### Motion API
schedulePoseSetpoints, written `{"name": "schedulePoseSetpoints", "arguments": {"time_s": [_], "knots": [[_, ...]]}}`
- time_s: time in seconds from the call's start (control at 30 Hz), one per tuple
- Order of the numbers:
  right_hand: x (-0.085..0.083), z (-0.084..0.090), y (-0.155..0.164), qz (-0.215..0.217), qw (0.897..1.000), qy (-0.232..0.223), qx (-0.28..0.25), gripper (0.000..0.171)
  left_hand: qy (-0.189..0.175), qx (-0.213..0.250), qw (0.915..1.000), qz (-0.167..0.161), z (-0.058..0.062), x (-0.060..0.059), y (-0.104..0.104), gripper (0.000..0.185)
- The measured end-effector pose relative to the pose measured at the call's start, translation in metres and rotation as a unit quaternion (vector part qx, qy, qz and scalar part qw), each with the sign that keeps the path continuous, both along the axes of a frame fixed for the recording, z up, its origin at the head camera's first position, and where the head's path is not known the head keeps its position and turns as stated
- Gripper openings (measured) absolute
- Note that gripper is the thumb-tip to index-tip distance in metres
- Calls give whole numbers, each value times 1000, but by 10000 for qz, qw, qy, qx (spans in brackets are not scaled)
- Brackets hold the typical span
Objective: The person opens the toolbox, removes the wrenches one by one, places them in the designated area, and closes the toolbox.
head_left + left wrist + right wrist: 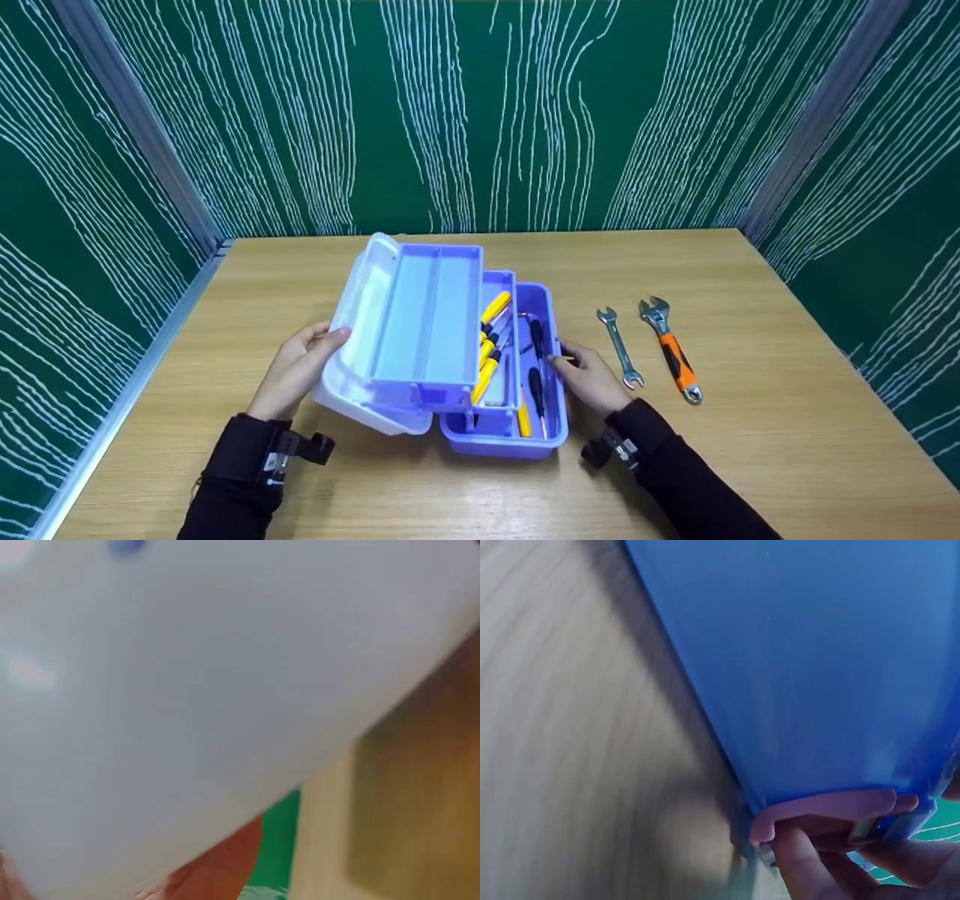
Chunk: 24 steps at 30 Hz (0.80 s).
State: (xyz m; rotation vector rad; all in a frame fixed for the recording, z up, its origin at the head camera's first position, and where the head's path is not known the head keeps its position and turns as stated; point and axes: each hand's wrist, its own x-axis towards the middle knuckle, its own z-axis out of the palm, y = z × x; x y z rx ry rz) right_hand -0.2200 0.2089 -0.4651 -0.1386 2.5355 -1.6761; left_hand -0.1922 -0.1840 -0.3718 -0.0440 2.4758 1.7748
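A lilac toolbox point(491, 442) stands open on the wooden table, its top tray point(427, 322) swung out to the left over the white translucent lid point(358, 409). My left hand point(300, 364) grips the lid's left edge, thumb on top. My right hand point(589, 375) grips the right rim of the box base. Yellow-handled screwdrivers point(491, 311) and a black-handled one point(536, 382) lie inside. The left wrist view is filled by the white lid point(187, 690). In the right wrist view my fingers point(802, 870) curl under the rim of the blue box wall point(802, 667).
A small open-end spanner point(621, 349) and an orange-handled adjustable wrench point(671, 351) lie on the table point(750, 315) right of the box. Green patterned walls enclose the table on three sides. A metal rail point(127, 382) runs along the left edge.
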Motion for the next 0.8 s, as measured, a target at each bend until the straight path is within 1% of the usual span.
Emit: {"name": "schedulePoseSetpoints", "arguments": {"time_s": [0.13, 0.27, 0.37, 0.53, 0.63, 0.8], "knots": [[0, 0, 1, 29, 10000, -14, -71, 47, 506, -29, 9987, -44, 8, 7, 15, 59], [2, -1, 1, 160, 9984, -230, -495, 49, 928, -134, 9954, -175, 11, 15, 28, 63], [2, -1, 0, 148, 9954, -455, -834, 49, 1141, 12, 9929, -329, 11, 19, 38, 66], [2, -2, -1, 58, 9923, -638, -1063, 49, 1395, 378, 9875, -634, 8, 26, 53, 70], [2, -2, -1, -9, 9908, -699, -1155, 49, 1530, 307, 9844, -816, 6, 29, 64, 73], [0, -2, 0, -78, 9902, -599, -1258, 48, 1869, -210, 9764, -1064, 5, 30, 84, 77]]}}
